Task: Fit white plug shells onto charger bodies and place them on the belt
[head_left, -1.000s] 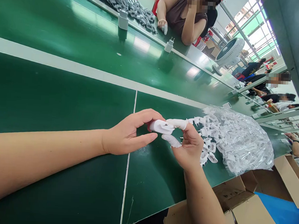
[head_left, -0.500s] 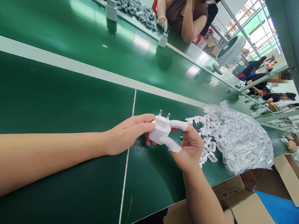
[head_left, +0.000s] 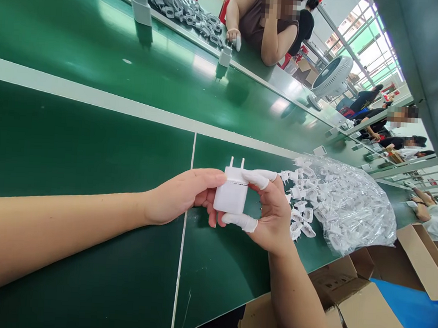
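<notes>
A white two-pin charger plug is held between both hands above the green table, its metal pins pointing away from me. My left hand grips its left side, thumb on the upper edge. From the right, my right hand holds it with white-covered fingers at the top and a white-covered thumb below. A seam runs across the plug near the pin end. Close to my right hand lies a pile of loose white plug parts.
Beyond the pile is a clear plastic bag of similar parts. Cardboard boxes stand at lower right. White chargers sit on the green strip ahead, where a co-worker sits beside a grey heap of parts. A fan stands farther right.
The plug has turned so its broad face is toward me, with the pins more upright. My right thumb has shifted to its lower edge. The view has moved slightly.
</notes>
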Available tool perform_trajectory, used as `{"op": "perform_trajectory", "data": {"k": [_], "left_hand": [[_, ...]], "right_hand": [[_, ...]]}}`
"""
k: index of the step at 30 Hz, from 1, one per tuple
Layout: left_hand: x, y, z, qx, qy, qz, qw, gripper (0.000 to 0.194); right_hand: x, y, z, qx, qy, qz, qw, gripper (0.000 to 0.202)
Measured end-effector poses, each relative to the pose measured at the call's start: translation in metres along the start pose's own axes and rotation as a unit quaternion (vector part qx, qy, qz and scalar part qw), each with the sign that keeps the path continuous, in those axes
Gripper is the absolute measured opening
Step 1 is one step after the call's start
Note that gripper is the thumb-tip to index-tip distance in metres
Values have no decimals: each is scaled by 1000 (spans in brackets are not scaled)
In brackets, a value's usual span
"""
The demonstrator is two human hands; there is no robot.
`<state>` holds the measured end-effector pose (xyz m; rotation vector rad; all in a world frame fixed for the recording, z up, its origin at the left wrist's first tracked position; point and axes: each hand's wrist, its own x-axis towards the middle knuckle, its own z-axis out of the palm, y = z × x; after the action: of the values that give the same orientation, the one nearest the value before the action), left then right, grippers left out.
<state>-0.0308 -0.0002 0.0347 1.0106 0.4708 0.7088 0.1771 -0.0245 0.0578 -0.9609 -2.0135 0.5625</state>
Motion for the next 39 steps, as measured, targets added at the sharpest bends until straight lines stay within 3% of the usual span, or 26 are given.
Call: {"op": "perform_trajectory", "data": {"k": [2,4,6,8,10,12,20,24,32,36,39], "left_hand": [[-3,-1,-1,54,-2,37,998,37],[-5,-6,-2,148,26,123,981,32],[-5,-12,-5,256,68,248,932,34],[-5,-17,-9,337,89,366,863,53],[-4,-18,-12,390,88,429,810,62],[-4,-15,-14,430,79,438,785,60],[-6,-6,-13,495,54,456,738,57],[-9,-5,-5,508,66,471,718,54],[-2,-18,-4,493,122,472,721,65],[0,-20,-10,481,139,483,718,62],[-2,-20,-11,477,154,483,718,57]], "right_hand": [[1,0,-1,-14,5,-17,1000,67],[1,1,-1,-14,15,-36,999,64],[1,1,0,-5,32,-44,999,62],[0,2,-1,6,42,-42,998,61],[-1,3,-1,21,44,-32,998,61],[-2,4,0,44,42,-19,998,62],[-7,3,9,127,94,6,987,61],[-10,0,8,97,113,4,989,61],[-3,6,18,111,131,-27,985,58],[-3,7,21,151,139,-37,978,67],[-5,7,21,131,146,-45,980,63]]}}
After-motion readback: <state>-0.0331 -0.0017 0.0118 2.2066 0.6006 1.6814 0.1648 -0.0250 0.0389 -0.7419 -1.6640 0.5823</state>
